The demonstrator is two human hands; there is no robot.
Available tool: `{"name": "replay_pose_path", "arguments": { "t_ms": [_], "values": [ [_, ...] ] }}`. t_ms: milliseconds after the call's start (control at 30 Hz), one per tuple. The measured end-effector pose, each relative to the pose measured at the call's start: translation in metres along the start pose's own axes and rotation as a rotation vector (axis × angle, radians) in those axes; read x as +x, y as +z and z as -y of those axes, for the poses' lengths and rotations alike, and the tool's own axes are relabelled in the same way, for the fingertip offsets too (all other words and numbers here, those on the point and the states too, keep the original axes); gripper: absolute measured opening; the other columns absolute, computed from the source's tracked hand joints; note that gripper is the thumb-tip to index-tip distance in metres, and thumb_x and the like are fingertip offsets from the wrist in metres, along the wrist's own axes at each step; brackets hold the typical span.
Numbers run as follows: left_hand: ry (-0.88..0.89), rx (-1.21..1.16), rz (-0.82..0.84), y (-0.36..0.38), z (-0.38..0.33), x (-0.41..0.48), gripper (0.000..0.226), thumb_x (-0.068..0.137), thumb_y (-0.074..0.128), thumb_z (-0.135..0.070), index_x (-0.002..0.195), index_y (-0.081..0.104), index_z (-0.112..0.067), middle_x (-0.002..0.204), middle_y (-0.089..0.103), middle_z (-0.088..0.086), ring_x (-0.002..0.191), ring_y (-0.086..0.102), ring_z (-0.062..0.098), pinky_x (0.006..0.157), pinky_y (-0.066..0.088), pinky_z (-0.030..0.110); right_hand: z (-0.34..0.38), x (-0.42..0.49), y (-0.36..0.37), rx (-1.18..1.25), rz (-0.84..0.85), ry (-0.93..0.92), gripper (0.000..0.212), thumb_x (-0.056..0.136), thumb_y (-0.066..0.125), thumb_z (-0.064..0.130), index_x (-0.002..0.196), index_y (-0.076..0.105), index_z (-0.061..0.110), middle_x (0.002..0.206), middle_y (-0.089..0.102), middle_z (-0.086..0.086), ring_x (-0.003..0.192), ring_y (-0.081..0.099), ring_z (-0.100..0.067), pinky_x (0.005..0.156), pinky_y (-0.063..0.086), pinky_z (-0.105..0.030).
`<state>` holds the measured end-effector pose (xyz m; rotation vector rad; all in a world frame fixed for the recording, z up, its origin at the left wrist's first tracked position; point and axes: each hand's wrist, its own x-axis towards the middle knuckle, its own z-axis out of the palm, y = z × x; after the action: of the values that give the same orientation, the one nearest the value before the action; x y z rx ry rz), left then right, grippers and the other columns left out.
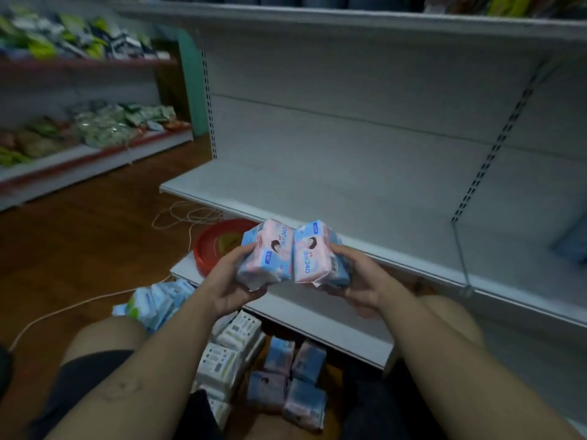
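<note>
My left hand [230, 282] grips a pink and blue soft packet [270, 254], held from below and the side. Gripped in my right hand [360, 285] is a second pink and blue packet [313, 257] marked 240. The two packets touch side by side, raised in front of the white metal shelf [365, 198], just before its front edge. More pink and blue packets [290, 382] lie in a pile on the floor between my knees.
White boxed packets [228, 354] and blue-white packets [155, 301] lie on the wooden floor. A red round basin [211, 249] sits on the lowest shelf board. A white cord [178, 215] trails across the floor. Stocked shelves [79, 131] stand at the left.
</note>
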<state>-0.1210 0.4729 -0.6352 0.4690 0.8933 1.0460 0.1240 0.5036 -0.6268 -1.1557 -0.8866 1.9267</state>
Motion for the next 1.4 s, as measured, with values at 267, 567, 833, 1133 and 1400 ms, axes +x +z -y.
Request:
{"name": "replay_pose_path", "arguments": {
  "t_ms": [267, 567, 833, 1133, 1400],
  "values": [
    [0.234, 0.357, 0.163, 0.070, -0.072, -0.017, 0.058, 0.071, 0.073, -0.007, 0.126, 0.055, -0.012, 0.105, 0.071, 0.016, 0.078, 0.071, 0.023, 0.066, 0.059, 0.032, 0.104, -0.056, -0.008, -0.462, -0.073, -0.270, 0.040, 0.078, 0.073, 0.016, 0.116, 0.061, 0.015, 0.097, 0.072, -0.004, 0.075, 0.068, -0.016, 0.062, 0.055, -0.028],
    [0.215, 0.554, 0.075, 0.127, -0.069, 0.040, 0.049, 0.078, 0.076, -0.019, 0.122, 0.059, -0.009, 0.105, 0.072, 0.016, 0.079, 0.068, 0.023, 0.060, 0.054, 0.028, 0.129, -0.048, -0.063, -0.567, -0.369, -0.286, 0.047, 0.074, 0.079, 0.035, 0.115, 0.061, 0.020, 0.095, 0.075, 0.001, 0.070, 0.069, -0.012, 0.055, 0.050, -0.023],
    [0.229, 0.621, -0.186, 0.171, -0.020, 0.140, 0.036, 0.086, 0.072, -0.032, 0.113, 0.058, -0.013, 0.103, 0.069, 0.010, 0.071, 0.064, 0.020, 0.054, 0.047, 0.025, 0.115, -0.013, -0.139, -0.354, -0.646, -0.131, 0.043, 0.079, 0.075, 0.031, 0.111, 0.063, 0.005, 0.083, 0.073, -0.009, 0.057, 0.067, -0.019, 0.050, 0.052, -0.026],
    [0.374, 0.935, -0.664, 0.200, 0.002, 0.191, 0.066, 0.078, 0.075, -0.037, 0.131, 0.046, -0.011, 0.145, 0.024, 0.017, 0.127, 0.033, 0.037, 0.093, 0.034, 0.031, 0.125, 0.001, -0.179, -0.568, -0.964, -0.045, 0.071, 0.064, 0.076, 0.047, 0.115, 0.054, 0.003, 0.110, 0.062, -0.014, 0.084, 0.067, -0.029, 0.047, 0.058, -0.041],
    [0.289, 1.355, -0.091, 0.213, 0.002, 0.190, 0.103, 0.045, 0.062, -0.058, 0.140, 0.046, -0.023, 0.124, 0.054, 0.010, 0.130, 0.038, 0.028, 0.104, 0.033, 0.026, 0.139, 0.018, -0.159, -0.709, -0.723, -0.027, 0.038, 0.081, 0.063, 0.015, 0.115, 0.047, 0.007, 0.103, 0.057, -0.021, 0.073, 0.066, -0.033, 0.054, 0.059, -0.049]
  ]
}}
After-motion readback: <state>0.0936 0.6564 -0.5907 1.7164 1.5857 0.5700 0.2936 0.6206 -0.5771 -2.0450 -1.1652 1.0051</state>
